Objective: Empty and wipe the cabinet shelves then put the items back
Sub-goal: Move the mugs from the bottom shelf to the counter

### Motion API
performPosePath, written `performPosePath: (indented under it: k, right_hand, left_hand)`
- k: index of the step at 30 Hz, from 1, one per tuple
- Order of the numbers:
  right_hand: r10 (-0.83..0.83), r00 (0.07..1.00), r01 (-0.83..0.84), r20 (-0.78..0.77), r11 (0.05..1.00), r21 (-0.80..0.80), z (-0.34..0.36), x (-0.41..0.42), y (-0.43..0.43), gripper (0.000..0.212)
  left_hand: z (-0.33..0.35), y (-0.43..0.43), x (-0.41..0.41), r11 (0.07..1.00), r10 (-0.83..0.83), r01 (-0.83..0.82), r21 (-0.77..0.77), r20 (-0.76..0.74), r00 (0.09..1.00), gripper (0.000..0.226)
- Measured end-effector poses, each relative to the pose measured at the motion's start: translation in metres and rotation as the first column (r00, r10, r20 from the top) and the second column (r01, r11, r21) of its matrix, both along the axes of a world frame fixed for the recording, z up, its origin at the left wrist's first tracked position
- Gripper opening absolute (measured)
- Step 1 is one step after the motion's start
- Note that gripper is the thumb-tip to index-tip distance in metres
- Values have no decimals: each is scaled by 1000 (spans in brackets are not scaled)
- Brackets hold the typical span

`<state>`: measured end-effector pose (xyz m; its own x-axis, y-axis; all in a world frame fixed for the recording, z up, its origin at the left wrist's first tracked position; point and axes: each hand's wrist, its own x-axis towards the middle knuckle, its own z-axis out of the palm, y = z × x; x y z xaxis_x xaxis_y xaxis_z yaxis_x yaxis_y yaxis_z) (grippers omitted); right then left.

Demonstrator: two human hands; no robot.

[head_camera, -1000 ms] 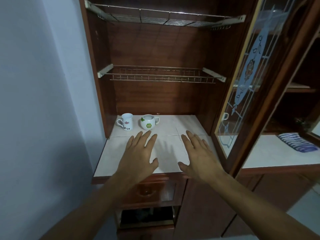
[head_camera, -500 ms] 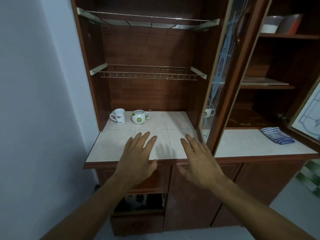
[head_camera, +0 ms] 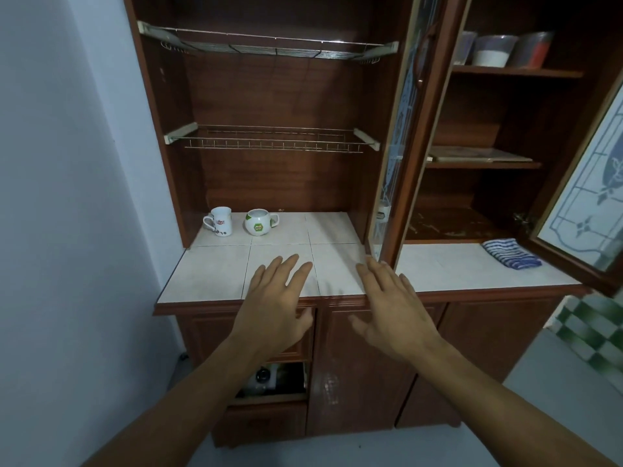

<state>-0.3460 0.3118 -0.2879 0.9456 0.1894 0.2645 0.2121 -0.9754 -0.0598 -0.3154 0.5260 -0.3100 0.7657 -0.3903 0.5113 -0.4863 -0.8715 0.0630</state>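
A brown wooden cabinet stands open in front of me with a white tiled counter [head_camera: 215, 274]. Two white mugs stand at the counter's back left: a tall one [head_camera: 219, 221] and a round one with a green logo [head_camera: 258, 222]. Two bare wire racks [head_camera: 269, 141] hang above them. A blue striped cloth [head_camera: 512, 253] lies on the right part of the counter. My left hand [head_camera: 276, 306] and my right hand [head_camera: 392, 306] hover palm down, fingers straight and spread, over the counter's front edge, holding nothing.
A glass-paned door [head_camera: 401, 136] stands open edge-on between the two cabinet sections; another open door [head_camera: 586, 197] hangs at the far right. Plastic containers [head_camera: 499, 50] sit on the upper right shelf. A drawer below the counter stands open. A wall bounds the left.
The view has pulled back and swung right, so more of the right section shows. Both hands have drawn back from over the tiles to the counter's front edge, still spread.
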Motion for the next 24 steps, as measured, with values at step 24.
performPosePath:
  k: [24]
  right_hand:
    - [19,999,-20,-27,999,-40,4,-15,-229,79]
  left_hand:
    - [11,-239,-17,1000,23,-23,5,-83,996,76]
